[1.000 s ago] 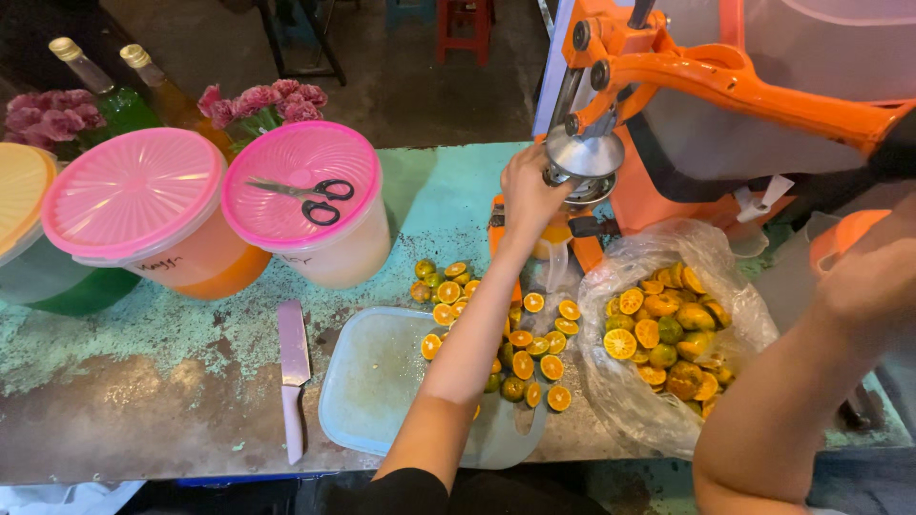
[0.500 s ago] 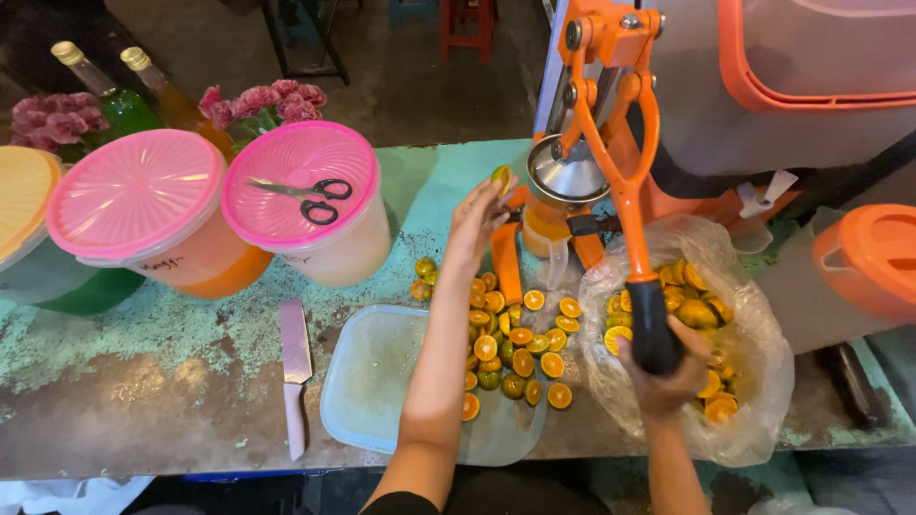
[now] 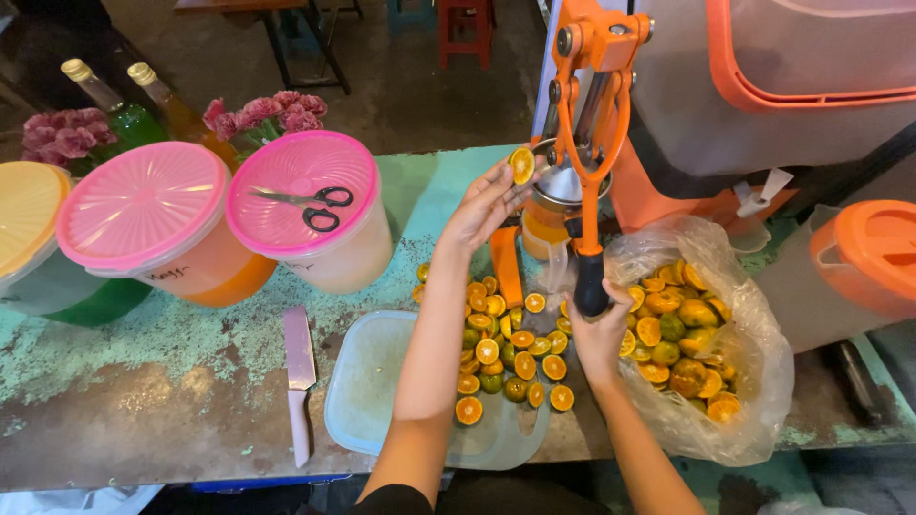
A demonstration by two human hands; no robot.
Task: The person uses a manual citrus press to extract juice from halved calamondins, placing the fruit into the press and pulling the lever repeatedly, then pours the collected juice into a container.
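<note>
My left hand (image 3: 485, 205) holds a halved orange (image 3: 521, 164) up beside the metal cup (image 3: 561, 186) of an orange hand-press juicer (image 3: 593, 67). My right hand (image 3: 598, 336) is wrapped around the black grip (image 3: 591, 284) of the press lever, which hangs down in front of the juicer. Several cut orange halves (image 3: 504, 348) lie in a pile on the table between my arms. A clear plastic bag (image 3: 701, 334) with more orange halves sits just right of my right hand.
A clear cutting board (image 3: 372, 381) and a pink-handled knife (image 3: 300, 381) lie at the left. Two pink-lidded tubs (image 3: 143, 205) stand behind, one with scissors (image 3: 307, 202) on its lid. Bottles and pink flowers (image 3: 277, 113) are at the back, an orange-lidded jug (image 3: 863, 257) at the right.
The lever came down from its raised position with my right hand on its grip. My left hand left the press cup and now holds an orange half up beside it.
</note>
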